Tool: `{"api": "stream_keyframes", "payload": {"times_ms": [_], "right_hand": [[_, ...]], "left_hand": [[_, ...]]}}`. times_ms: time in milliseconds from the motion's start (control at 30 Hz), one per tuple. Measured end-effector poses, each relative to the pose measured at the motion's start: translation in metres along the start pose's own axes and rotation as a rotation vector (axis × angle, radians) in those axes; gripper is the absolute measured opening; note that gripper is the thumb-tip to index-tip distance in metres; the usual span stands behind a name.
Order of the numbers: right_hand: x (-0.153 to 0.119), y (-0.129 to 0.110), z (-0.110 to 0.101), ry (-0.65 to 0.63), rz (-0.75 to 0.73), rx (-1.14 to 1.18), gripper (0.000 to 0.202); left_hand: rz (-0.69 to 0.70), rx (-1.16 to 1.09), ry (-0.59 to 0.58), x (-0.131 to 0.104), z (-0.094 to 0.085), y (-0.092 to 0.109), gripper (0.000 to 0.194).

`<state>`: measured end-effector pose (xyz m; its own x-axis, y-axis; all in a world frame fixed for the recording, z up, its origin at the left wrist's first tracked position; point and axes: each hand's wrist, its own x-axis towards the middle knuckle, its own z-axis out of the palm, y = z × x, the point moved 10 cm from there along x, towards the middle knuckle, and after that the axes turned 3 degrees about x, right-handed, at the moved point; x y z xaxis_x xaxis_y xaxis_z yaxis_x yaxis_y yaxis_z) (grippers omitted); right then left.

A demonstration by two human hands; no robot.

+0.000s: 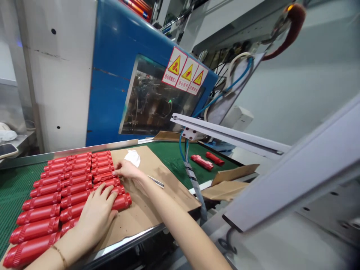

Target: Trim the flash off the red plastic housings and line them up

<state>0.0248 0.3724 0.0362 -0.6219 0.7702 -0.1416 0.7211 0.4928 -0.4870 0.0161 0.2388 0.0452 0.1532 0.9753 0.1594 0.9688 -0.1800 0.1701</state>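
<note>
Red plastic tubes (46, 213), ribbed at the ends and shaped like flashlight bodies, lie side by side in three columns on brown cardboard (135, 217). My left hand (97, 212) rests palm down over the near end of the right-hand column, fingers spread on the tubes and hiding parts of them. At the right end of one red tube (103, 177) in that same column, my right hand (126, 170) has its fingers curled and pinched on the tip. A crumpled white paper (132, 157) lies just behind the right hand. Beside the right forearm is a thin metal-looking tool (155, 182).
A green conveyor belt (171, 153) runs under the cardboard, carrying two more red pieces (201, 162) at right. A grey metal beam (281, 176) with a white arm (230, 133) crosses the right side. Behind stands a blue machine (112, 75) with a window and warning signs (185, 71).
</note>
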Motion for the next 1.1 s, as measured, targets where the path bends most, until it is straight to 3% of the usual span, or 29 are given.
{"api": "stream_keyframes", "payload": {"times_ms": [200,333,600,767,833,933,1033,1100], "right_hand": [[-0.004,-0.01,0.001,-0.135,-0.139,-0.017,0.019],[-0.006,-0.02,-0.002,-0.146,-0.222,-0.055,0.018],[-0.017,-0.027,-0.007,0.12,-0.371,-0.062,0.014],[-0.02,-0.022,-0.013,0.216,-0.339,0.017,0.013],[-0.024,-0.02,-0.02,0.277,-0.307,0.05,0.015],[-0.028,-0.022,-0.018,0.306,-0.291,0.091,0.02],[-0.023,-0.029,-0.005,0.26,-0.291,0.116,0.022],[-0.022,-0.035,-0.005,0.282,-0.259,0.133,0.024]], "left_hand": [[0.009,-0.025,-0.003,-0.001,0.0,0.001,0.041],[0.02,-0.041,0.005,0.0,0.0,0.002,0.041],[0.003,-0.076,0.025,0.0,-0.004,0.0,0.041],[0.015,-0.099,0.049,-0.001,-0.01,0.001,0.042],[0.015,-0.115,0.086,-0.003,-0.016,-0.007,0.042],[-0.014,-0.144,0.19,-0.017,-0.029,-0.036,0.037],[-0.072,-0.184,0.322,-0.053,-0.041,-0.07,0.041],[-0.109,-0.273,0.401,-0.085,-0.043,-0.08,0.041]]}}
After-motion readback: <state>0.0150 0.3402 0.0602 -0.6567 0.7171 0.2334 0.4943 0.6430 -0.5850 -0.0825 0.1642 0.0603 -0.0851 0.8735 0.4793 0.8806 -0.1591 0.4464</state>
